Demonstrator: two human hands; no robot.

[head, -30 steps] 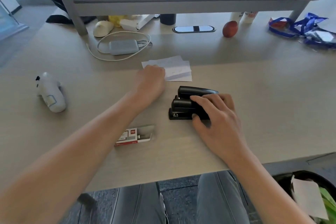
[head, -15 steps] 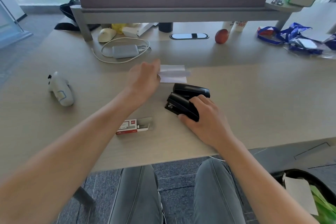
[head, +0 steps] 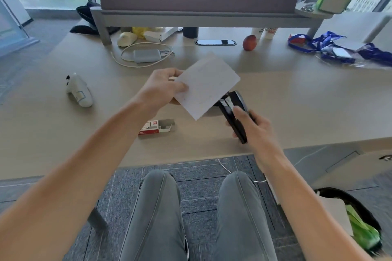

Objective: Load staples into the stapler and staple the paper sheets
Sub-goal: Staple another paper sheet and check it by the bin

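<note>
My left hand (head: pixel 162 89) pinches the left edge of the white paper sheets (head: pixel 209 85) and holds them tilted above the desk. My right hand (head: pixel 252 127) grips the black stapler (head: pixel 233 110), lifted off the desk with its front end pointing up toward the sheets' lower right edge. The paper's edge meets the stapler's mouth; whether it lies inside the jaws is hidden. A red and white staple box (head: pixel 156 127) lies open on the desk below my left forearm.
A white controller (head: pixel 79 90) lies at the left of the desk (head: pixel 307 112). At the back are a grey power brick with white cable (head: pixel 146 55), a red apple (head: pixel 249 42), blue lanyards (head: pixel 331 45) and a monitor shelf (head: pixel 201 18). A bin (head: pixel 358 216) stands on the floor, lower right.
My left hand picked the sheets off the desk and raised them. My right hand lifted the stapler from the desk and turned its front end up to the paper's edge.
</note>
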